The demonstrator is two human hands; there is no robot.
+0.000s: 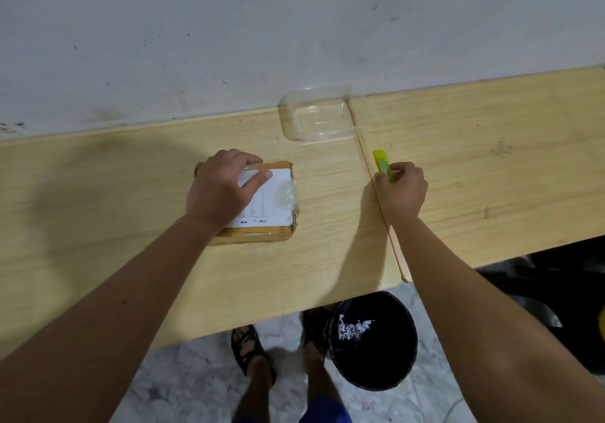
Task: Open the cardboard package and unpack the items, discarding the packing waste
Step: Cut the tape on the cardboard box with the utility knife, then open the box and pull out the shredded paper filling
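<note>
A small flat cardboard package (275, 200), wrapped in clear tape and bearing a white label, lies on the wooden table (114, 200). My left hand (222, 190) rests flat on top of it, fingers spread over the label. To the right, a yellow-green utility knife (381, 162) lies on the table with my right hand (401, 190) closing its fingertips around the near end. The knife's blade is hidden.
A clear plastic container (317, 115) stands at the back by the wall. Under the table's front edge sits a black waste bin (373, 341) with white paper scraps in it, next to my sandalled feet. A seam joins two tabletops.
</note>
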